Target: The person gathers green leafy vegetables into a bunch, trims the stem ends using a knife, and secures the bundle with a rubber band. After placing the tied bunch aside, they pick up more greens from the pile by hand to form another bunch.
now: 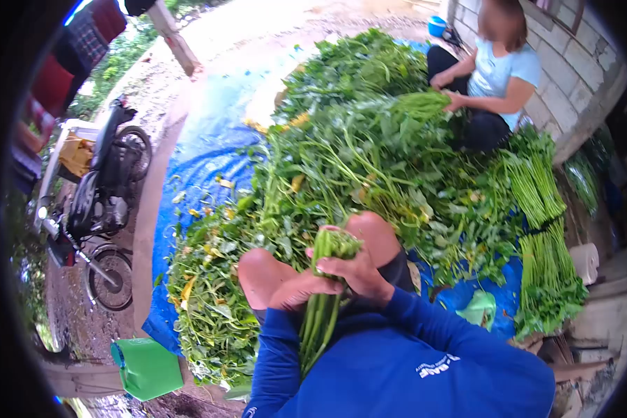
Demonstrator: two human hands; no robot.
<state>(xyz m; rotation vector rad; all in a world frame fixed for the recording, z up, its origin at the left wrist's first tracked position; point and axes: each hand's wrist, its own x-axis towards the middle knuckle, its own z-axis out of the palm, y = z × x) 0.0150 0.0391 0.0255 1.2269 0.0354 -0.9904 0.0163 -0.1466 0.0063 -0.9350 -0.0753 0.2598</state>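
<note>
I hold a bundle of long green leafy-vegetable stems (318,317) upright between my knees, with its cut ends at the top. My left hand (301,289) is wrapped around the middle of the bundle. Just above it, my right hand (361,274) is closed on the upper part, fingers across the stems. The lower end runs down against my blue shirt, where its leaves are hidden. A large heap of loose leafy greens (369,164) spreads in front of my knees.
Opposite on the right, a seated person (498,83) holds a bunch of greens. Stacked bundles (547,272) lie at right beside a white container (584,263). A blue tarp (205,157) lies under the heap. A green container (146,369) and a motorcycle (104,202) are at left.
</note>
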